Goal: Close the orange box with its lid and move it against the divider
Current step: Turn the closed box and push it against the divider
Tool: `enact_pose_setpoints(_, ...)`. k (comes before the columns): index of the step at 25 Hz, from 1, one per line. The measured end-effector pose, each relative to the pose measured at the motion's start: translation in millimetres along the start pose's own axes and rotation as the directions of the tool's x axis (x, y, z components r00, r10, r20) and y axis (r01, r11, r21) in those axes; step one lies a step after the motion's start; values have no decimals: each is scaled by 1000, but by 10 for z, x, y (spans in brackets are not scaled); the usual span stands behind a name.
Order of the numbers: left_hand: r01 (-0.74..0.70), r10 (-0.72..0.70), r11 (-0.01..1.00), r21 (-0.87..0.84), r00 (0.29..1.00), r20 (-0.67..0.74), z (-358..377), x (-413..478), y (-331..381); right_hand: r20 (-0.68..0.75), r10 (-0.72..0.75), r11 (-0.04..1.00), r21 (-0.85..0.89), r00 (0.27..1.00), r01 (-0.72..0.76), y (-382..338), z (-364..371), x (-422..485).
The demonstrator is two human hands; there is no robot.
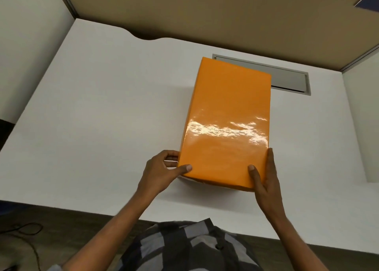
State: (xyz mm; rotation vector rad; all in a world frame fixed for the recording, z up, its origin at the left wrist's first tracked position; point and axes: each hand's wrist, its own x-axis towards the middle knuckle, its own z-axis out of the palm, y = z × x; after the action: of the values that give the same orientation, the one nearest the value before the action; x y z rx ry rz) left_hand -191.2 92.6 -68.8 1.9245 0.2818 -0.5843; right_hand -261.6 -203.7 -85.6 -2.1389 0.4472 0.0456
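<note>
Your orange box (pixel 225 123) sits on the white tabletop (pixel 102 117) with its lid (pixel 229 98) on, the glossy top catching glare. Its long axis runs from you towards the tan divider (pixel 205 18) at the far side, leaning slightly right as it goes. The far end overlaps the grey cable hatch (pixel 287 78) and stops short of the divider. Your left hand (pixel 162 170) grips the near left corner, thumb on the lid and fingers (pixel 171 155) curled around the side. Your right hand (pixel 264 180) clasps the near right corner, thumb on top, fingers flat along the right side.
</note>
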Motion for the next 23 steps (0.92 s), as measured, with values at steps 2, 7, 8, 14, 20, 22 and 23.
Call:
enact_pose_setpoints(2,40,-38,999,-35,997,62,-18,46,-21,-17,-16,1000,-13,1000,15,37,37,-14)
enact_pose_setpoints(7,36,-47,998,50,968,248,-87,253,25,-7,-12,999,43,1000,12,153,31,-19)
enact_pose_setpoints(8,35,-53,997,68,960,277,-96,287,44,1,-6,998,59,1000,6,147,24,-24)
enact_pose_setpoints(14,111,-134,991,77,877,462,-254,713,378,-67,137,980,156,988,-126,-78,-260,341)
enact_pose_setpoints(20,-152,153,988,-14,987,47,-181,2028,1460,-195,82,993,98,977,-63,-658,-375,2180)
enact_pose_setpoints(22,-248,249,965,89,969,9,-145,2420,1693,-199,94,991,112,975,-73,-761,-379,2734)
enact_pose_setpoints(23,-277,275,953,123,961,32,-123,2587,1758,-190,123,987,130,974,-99,-748,-392,2935)
